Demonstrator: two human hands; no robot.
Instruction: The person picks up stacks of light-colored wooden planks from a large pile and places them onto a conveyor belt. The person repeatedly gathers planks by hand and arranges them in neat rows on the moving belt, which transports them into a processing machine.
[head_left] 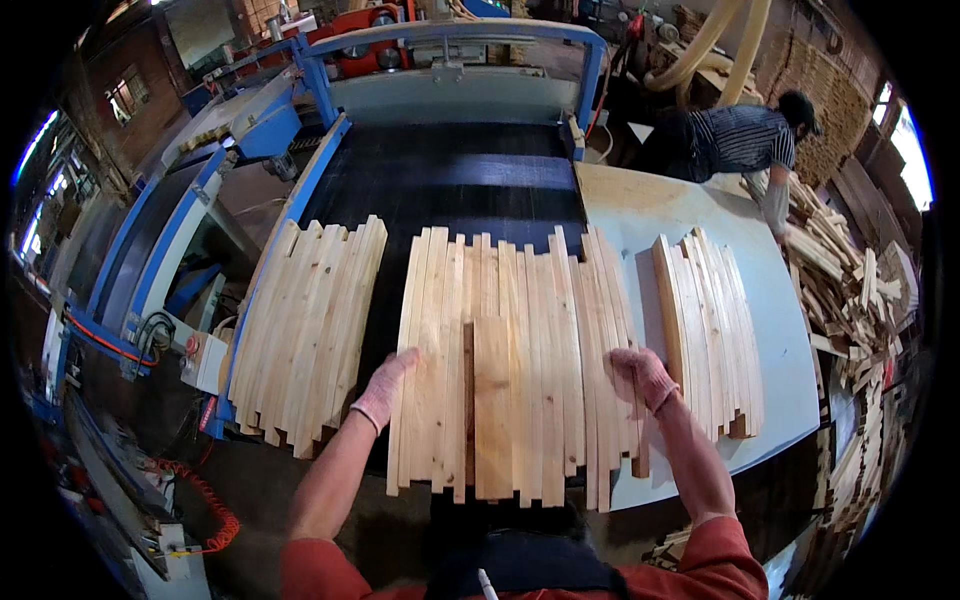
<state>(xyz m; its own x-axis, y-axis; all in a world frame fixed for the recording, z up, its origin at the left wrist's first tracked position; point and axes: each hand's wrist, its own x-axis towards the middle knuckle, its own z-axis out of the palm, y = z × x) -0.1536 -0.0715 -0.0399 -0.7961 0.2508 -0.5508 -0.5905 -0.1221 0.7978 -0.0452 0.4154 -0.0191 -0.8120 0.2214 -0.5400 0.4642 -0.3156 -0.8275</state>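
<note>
Bracketing the middle row of wooden strips (545,360), two gloved hands press at its sides: the left hand (388,388) at the left edge, the right hand (645,378) near the right edge; how far their fingers close I cannot tell. The row lies at the near end of the dark belt (450,195), between a left bundle (310,330) and a right bundle (708,330) on the pale tabletop (770,330). Beyond, a co-worker (740,145) bends beside heaped loose wood (850,275)

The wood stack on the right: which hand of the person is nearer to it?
Right. The right hand is just left of this wood stack; the left hand is farther, at the left edge of the middle stack.
</note>
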